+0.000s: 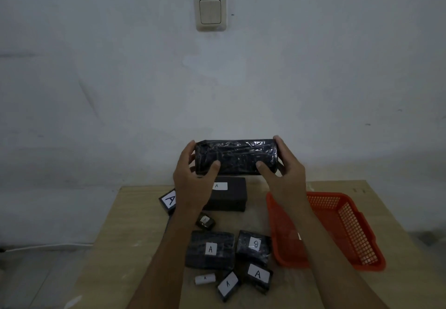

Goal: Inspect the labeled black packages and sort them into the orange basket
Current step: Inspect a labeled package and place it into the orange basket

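A long black package (237, 155) wrapped in shiny film is held up above the table's far edge. My left hand (193, 176) grips its left end and my right hand (282, 173) grips its right end, thumbs on the near face. No label shows on the side facing me. The orange basket (350, 226) stands on the table at the right, under my right forearm. Several black packages with white labels lie below: a large box marked A (229, 196), a flat one marked A (210, 249), and one marked B (254, 244).
More small labeled packages lie near the front: one marked A (258, 276), another marked A (228, 284), one at the left (167, 200), a tiny black one (205, 221) and a white roll (205, 279). The wooden table (125, 236) stands against a wall with a light switch (210, 10).
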